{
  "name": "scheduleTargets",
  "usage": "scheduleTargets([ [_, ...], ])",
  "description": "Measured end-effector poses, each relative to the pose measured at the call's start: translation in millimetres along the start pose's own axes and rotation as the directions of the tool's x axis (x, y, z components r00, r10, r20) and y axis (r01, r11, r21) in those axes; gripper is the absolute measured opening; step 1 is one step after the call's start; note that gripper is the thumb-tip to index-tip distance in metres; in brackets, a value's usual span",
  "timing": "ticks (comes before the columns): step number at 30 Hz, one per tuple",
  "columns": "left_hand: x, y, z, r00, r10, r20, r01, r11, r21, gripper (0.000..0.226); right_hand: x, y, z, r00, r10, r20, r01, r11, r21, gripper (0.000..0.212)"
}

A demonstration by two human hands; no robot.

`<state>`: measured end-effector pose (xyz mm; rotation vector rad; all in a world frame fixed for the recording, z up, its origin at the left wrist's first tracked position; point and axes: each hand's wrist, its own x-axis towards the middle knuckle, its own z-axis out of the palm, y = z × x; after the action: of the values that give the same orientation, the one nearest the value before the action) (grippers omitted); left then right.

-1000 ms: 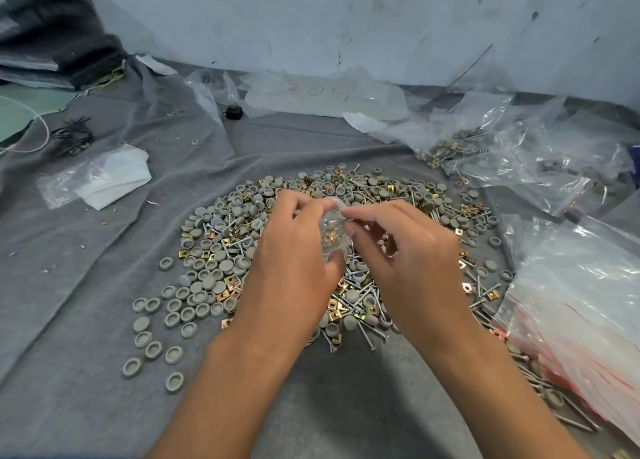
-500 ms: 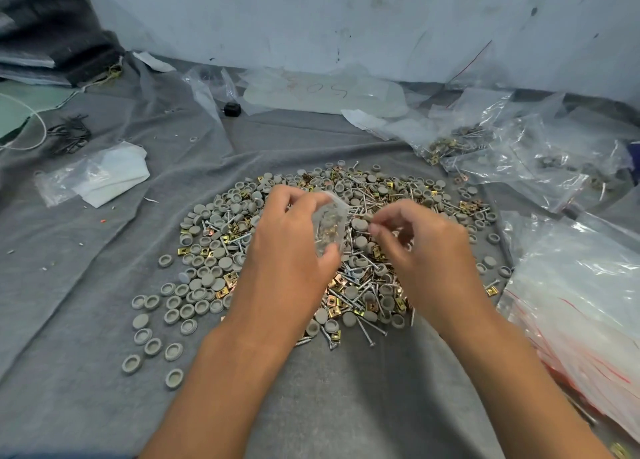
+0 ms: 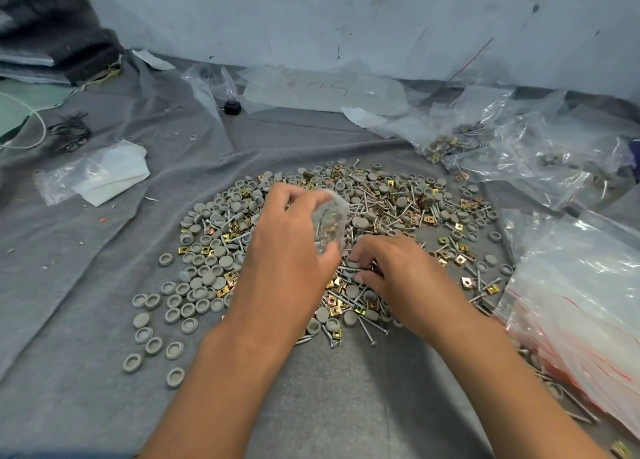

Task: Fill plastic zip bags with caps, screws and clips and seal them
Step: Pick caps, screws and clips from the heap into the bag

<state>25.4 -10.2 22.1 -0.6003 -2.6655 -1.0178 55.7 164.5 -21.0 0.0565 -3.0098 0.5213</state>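
Down from the bag's mouth, the right hand (image 3: 398,278) now sits in the pile (image 3: 398,209) — fingers curled on parts, likely picking another piece. Left hand (image 3: 287,247) grips the small zip bag (image 3: 330,224) upright above the pile — partly filled, unsealed.

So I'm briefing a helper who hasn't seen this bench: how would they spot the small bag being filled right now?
Start at the big pile of caps, screws and clips on the grey cloth. Above its middle, the left hand holds a small zip bag. Unlike the big bags on the right, it is palm-sized and off the cloth.
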Motion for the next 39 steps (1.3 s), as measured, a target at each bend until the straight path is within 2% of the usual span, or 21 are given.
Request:
scheduleTargets([
  [3, 0, 0, 0, 1.0, -0.002, -0.002, 0.002, 1.0, -0.006, 0.053, 0, 1, -2, 0.999, 0.04, -0.021, -0.038, 0.994, 0.104, 0.017],
  [6, 0, 0, 0, 1.0, 0.0, -0.002, 0.0, 1.0, -0.003, 0.053, -2, 4, -6, 0.996, 0.092, -0.015, -0.086, 0.97, 0.228, 0.024],
  [10, 0, -1, -1, 1.0, 0.001, -0.01, -0.001, 1.0, -0.007, 0.054, -4, 10, -11, 0.992, 0.104, -0.079, -0.079, 0.959, 0.272, 0.029],
  [14, 1, -1, 0, 1.0, 0.006, -0.024, -0.006, 1.0, -0.016, 0.052, 0, 5, -4, 0.988, 0.071, -0.134, -0.043, 0.979, 0.2, 0.024],
  [19, 1, -5, 0, 0.999, 0.005, -0.036, -0.006, 1.0, -0.011, 0.053, 4, -5, 5, 0.996, 0.054, -0.076, -0.042, 0.987, 0.157, 0.01],
  [21, 1, -6, 0, 0.999, 0.004, -0.034, -0.004, 1.0, 0.0, 0.055, 0, -10, 8, 0.991, 0.043, -0.128, -0.03, 0.994, 0.101, 0.004],
  [24, 2, -6, 1, 0.999, 0.004, -0.036, -0.003, 1.0, 0.013, 0.057, -5, -21, 12, 0.974, 0.045, -0.221, -0.038, 0.999, 0.037, 0.007],
  [27, 2, -6, 1, 0.999, 0.013, -0.039, -0.012, 1.0, 0.01, 0.057, -7, -31, 17, 0.962, 0.095, -0.255, -0.101, 0.995, -0.011, 0.003],
  [34, 3, -5, 1, 0.999, 0.013, -0.043, -0.014, 1.0, -0.004, 0.055, -1, -46, 21, 0.95, 0.217, -0.223, -0.245, 0.963, -0.109, 0.012],
  [39, 3, -5, 2, 0.999, 0.015, -0.04, -0.015, 1.0, -0.001, 0.055, 1, -50, 15, 0.944, 0.255, -0.208, -0.29, 0.943, -0.16, 0.005],
])
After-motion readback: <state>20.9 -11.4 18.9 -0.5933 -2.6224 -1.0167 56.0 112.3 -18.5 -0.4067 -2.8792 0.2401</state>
